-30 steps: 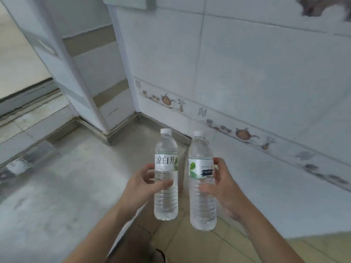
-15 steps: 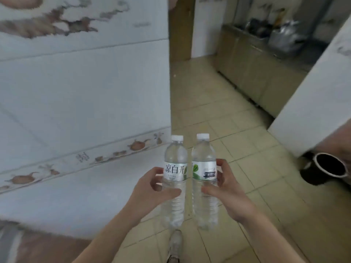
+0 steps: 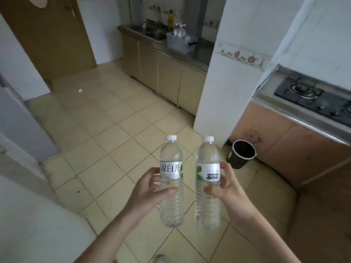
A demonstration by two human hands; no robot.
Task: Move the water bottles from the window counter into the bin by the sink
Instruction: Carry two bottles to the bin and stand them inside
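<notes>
You have swung round from the tiled wall: your left hand (image 3: 147, 188) and right hand (image 3: 228, 188) each grip a water bottle (image 3: 171, 186), well short of what looks like the bin (image 3: 179, 41) beside the sink (image 3: 152, 34).

Two clear bottles, left bottle (image 3: 171, 179) and right bottle (image 3: 208, 182), white caps, silver-and-green labels, beige square-tiled floor (image 3: 114, 133), black waste bin (image 3: 240, 154), white pillar (image 3: 218, 73) with brown teapot-pattern border, tan cabinets (image 3: 161, 73)

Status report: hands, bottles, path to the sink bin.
Left hand grips one bottle, right hand grips the other bottle, both upright. Bin far ahead by the sink. Open floor between.
</notes>
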